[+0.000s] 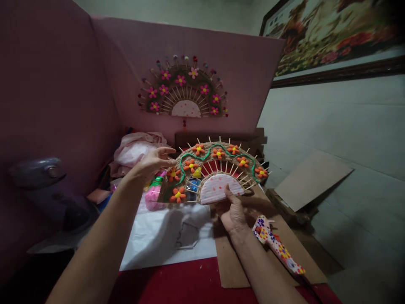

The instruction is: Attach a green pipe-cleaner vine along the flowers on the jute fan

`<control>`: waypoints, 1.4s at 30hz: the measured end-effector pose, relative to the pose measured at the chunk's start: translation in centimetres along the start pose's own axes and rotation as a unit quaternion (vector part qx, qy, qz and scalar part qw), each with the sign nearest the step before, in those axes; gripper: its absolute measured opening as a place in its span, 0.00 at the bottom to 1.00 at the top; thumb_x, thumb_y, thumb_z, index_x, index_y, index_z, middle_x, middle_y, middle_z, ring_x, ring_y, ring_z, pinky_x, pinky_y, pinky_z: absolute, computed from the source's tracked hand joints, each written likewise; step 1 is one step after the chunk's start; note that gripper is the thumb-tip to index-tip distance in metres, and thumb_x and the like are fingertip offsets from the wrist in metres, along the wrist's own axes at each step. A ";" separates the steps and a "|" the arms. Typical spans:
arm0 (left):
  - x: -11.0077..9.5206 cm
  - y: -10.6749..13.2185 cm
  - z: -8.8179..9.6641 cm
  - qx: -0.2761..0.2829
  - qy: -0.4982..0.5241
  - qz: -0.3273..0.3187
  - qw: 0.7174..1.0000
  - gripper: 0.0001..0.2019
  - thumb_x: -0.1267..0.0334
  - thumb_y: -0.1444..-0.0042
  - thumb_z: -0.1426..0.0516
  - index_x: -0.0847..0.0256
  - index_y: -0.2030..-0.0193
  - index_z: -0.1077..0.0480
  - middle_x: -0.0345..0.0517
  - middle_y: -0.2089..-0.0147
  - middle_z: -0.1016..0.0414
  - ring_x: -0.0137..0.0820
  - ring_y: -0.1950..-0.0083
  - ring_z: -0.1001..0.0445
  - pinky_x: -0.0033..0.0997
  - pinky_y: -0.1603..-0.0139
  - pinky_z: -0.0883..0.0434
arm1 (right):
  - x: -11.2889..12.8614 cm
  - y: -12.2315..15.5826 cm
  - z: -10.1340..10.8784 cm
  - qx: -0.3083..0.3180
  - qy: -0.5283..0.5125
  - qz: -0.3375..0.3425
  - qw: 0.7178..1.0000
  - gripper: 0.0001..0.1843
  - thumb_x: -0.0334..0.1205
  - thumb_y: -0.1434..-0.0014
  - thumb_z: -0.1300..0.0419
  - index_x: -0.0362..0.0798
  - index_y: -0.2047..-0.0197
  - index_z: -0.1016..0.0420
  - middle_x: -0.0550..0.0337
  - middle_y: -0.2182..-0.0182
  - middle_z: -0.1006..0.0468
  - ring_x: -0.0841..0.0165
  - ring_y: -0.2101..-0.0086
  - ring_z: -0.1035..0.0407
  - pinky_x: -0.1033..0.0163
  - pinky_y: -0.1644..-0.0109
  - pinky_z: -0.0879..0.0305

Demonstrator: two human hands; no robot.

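Note:
A fan-shaped craft piece (215, 171) of jute and wooden sticks, with orange flowers and a green wavy cord, is held upright above the table. My right hand (232, 213) grips its pink dotted half-round base from below. My left hand (155, 162) reaches to the fan's left edge, fingertips pinched together near an orange flower; what they hold is too small to make out.
A finished fan with pink flowers (185, 90) hangs on the pink board behind. A dotted glue gun (276, 245) lies on brown cardboard (228, 266) at right. White paper (164, 238), a red tablecloth (177, 283), pink cloth (136, 152) and a grey appliance (41, 177) are around.

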State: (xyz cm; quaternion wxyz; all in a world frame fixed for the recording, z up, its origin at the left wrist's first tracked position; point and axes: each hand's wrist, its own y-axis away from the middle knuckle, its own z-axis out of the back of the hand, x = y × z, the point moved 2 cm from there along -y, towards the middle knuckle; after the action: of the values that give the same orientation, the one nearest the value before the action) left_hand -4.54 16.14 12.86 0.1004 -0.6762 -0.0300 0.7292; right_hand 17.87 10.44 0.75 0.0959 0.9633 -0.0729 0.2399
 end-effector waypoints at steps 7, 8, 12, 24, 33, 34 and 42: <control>1.3 -0.9 -0.9 0.104 0.074 0.077 0.989 0.22 0.68 0.65 0.33 0.62 0.58 0.25 0.52 0.63 0.23 0.30 0.73 0.26 0.26 0.77 0.31 | 0.6 -0.3 0.1 -0.023 0.007 0.007 1.000 0.13 0.34 0.57 0.31 0.46 0.66 0.26 0.63 0.69 0.19 0.71 0.70 0.25 0.67 0.65 0.27; 1.5 -1.0 -0.9 0.106 0.072 0.077 0.989 0.21 0.68 0.65 0.33 0.61 0.59 0.25 0.51 0.63 0.23 0.29 0.73 0.26 0.26 0.78 0.32 | 0.7 -0.3 0.1 -0.024 0.008 0.012 1.000 0.13 0.33 0.57 0.31 0.47 0.66 0.26 0.64 0.70 0.19 0.71 0.70 0.25 0.67 0.65 0.27; 1.9 -1.2 -1.1 0.108 0.069 0.072 0.989 0.22 0.69 0.66 0.33 0.59 0.59 0.25 0.49 0.64 0.23 0.29 0.73 0.26 0.24 0.79 0.33 | 1.0 -0.4 -0.1 -0.029 0.002 0.025 0.999 0.14 0.30 0.57 0.31 0.47 0.65 0.26 0.66 0.72 0.19 0.71 0.71 0.25 0.67 0.65 0.27; 2.5 -1.1 -1.0 0.123 0.077 0.074 0.987 0.23 0.70 0.69 0.32 0.61 0.60 0.27 0.46 0.70 0.24 0.28 0.78 0.29 0.22 0.83 0.37 | 1.2 -0.9 0.3 -0.053 0.018 0.029 0.998 0.14 0.29 0.57 0.32 0.46 0.64 0.25 0.65 0.73 0.19 0.71 0.72 0.25 0.67 0.64 0.26; 2.4 -0.8 -0.9 0.161 0.061 0.091 0.981 0.24 0.71 0.63 0.33 0.60 0.57 0.31 0.39 0.67 0.25 0.24 0.73 0.27 0.20 0.78 0.35 | 1.2 -0.8 0.2 -0.057 0.007 0.029 0.998 0.18 0.27 0.63 0.30 0.47 0.66 0.25 0.68 0.74 0.20 0.72 0.73 0.26 0.66 0.63 0.26; 2.4 -0.8 -0.9 0.162 0.059 0.092 0.981 0.24 0.71 0.63 0.33 0.60 0.57 0.31 0.39 0.67 0.25 0.24 0.73 0.28 0.20 0.78 0.35 | 1.3 -0.8 0.2 -0.058 0.010 0.029 0.998 0.18 0.27 0.63 0.30 0.47 0.66 0.25 0.67 0.74 0.20 0.72 0.73 0.26 0.67 0.64 0.26; 2.3 -0.8 -0.9 0.157 0.051 0.101 0.981 0.24 0.71 0.64 0.34 0.59 0.56 0.31 0.39 0.66 0.25 0.25 0.71 0.27 0.23 0.73 0.34 | 1.3 -0.9 0.5 -0.037 0.025 0.037 0.998 0.19 0.30 0.62 0.29 0.46 0.64 0.25 0.66 0.71 0.20 0.71 0.70 0.26 0.67 0.64 0.27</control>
State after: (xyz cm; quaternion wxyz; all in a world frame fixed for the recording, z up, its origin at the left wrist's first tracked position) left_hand -3.69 17.24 10.67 0.1322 -0.6882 0.1587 0.6955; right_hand 19.37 11.07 0.85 0.1246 0.9493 -0.1154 0.2647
